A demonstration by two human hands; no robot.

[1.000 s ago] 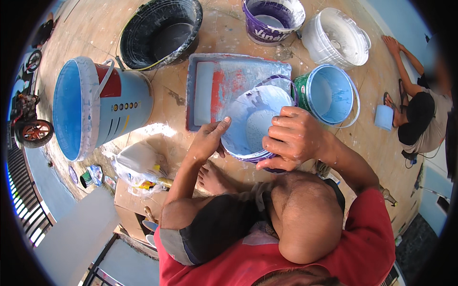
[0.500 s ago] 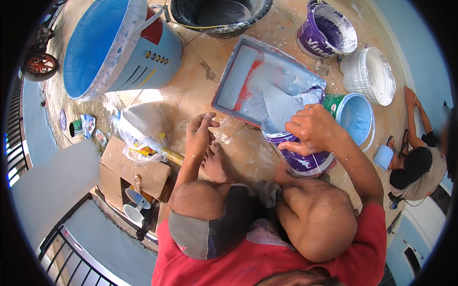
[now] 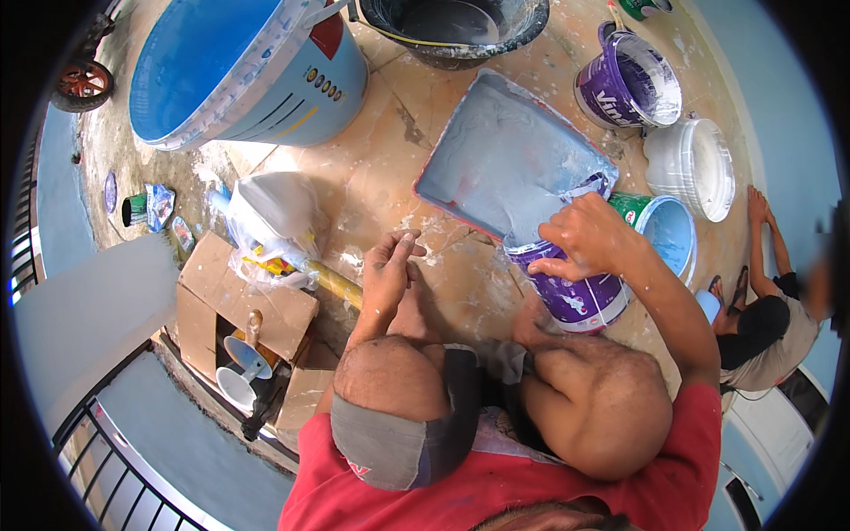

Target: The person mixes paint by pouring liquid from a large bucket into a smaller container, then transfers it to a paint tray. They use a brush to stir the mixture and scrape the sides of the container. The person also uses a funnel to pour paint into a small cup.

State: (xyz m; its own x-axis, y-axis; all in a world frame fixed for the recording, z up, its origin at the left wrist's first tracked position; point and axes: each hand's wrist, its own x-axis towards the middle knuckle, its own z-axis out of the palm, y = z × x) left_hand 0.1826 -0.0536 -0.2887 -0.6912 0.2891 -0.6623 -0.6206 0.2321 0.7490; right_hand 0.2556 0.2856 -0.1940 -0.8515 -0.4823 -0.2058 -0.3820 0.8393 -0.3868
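Note:
My right hand (image 3: 587, 237) is closed on the rim of a purple paint bucket (image 3: 575, 296), which tilts toward the paint tray (image 3: 443, 208). Pale grey-blue paint (image 3: 505, 146) covers the tray floor and runs up to the bucket's lip, which rests over the tray's near right corner. Above my left knee, my left hand (image 3: 390, 270) hangs with loosely bent fingers and nothing visible in it. It is apart from the tray. A green bucket with a blue inside (image 3: 666, 232) lies on its side just right of the purple one.
A large blue bucket (image 3: 301, 97) and a black basin (image 3: 460, 35) stand beyond the tray. At right are another purple bucket (image 3: 615, 84) and a clear tub (image 3: 686, 168). A cardboard box (image 3: 243, 283) and plastic bag (image 3: 274, 212) lie left. Another person (image 3: 770, 327) crouches far right.
Paint has spread across the tray, covering the red strip and bare floor seen before. The broad stream at the bucket's lip has thinned. My right hand keeps its grip; the whole view has shifted slightly.

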